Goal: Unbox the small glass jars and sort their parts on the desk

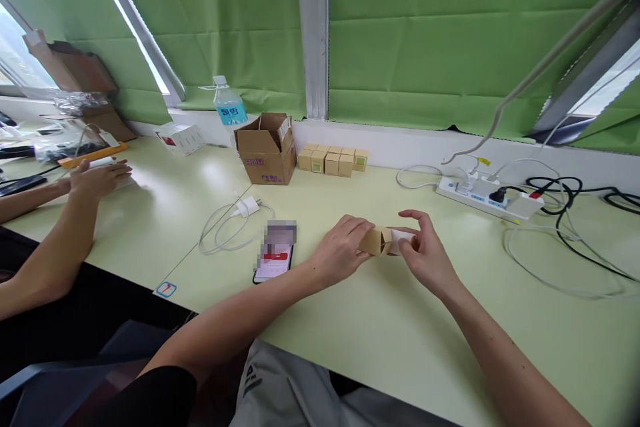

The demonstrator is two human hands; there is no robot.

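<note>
My left hand (343, 248) is closed around a small tan cardboard box (373, 242), whose flaps stand open toward the right. Between the fingertips of my right hand (423, 247) is a small white piece (399, 240), right at the mouth of that box. Whether part of the white piece is inside the box I cannot tell. Both hands are just above the pale table (360, 340). Left of my left hand lies a phone (274, 253) with its screen lit.
Behind stand several small tan boxes (333, 161) beside an opened brown carton (270, 153) and a water bottle (230, 103). A white charger (247, 207) with a cable lies left. A power strip (483, 199) and tangled cords occupy the right. Another person's hands (95, 180) rest far left.
</note>
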